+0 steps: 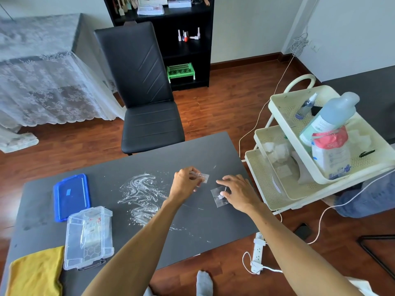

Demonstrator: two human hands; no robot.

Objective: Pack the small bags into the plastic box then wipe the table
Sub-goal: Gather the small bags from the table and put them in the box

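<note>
My left hand [185, 180] pinches a small clear bag [204, 177] just above the dark table [192, 227], right of centre. My right hand [237, 192] rests with spread fingers on a second small clear bag [218, 198] that lies flat on the table near its right edge. The clear plastic box [88, 238] stands open at the front left with several small bags inside. Its blue lid [71, 196] lies flat behind it. A yellow cloth [36, 272] sits at the front left corner. A white smeared spill [143, 194] covers the table's middle.
A cream three-tier cart [284, 167] with bottles and a wipes pack stands close to the table's right edge. A black chair [145, 99] faces the far side. A power strip [257, 253] and cable lie on the floor at the right.
</note>
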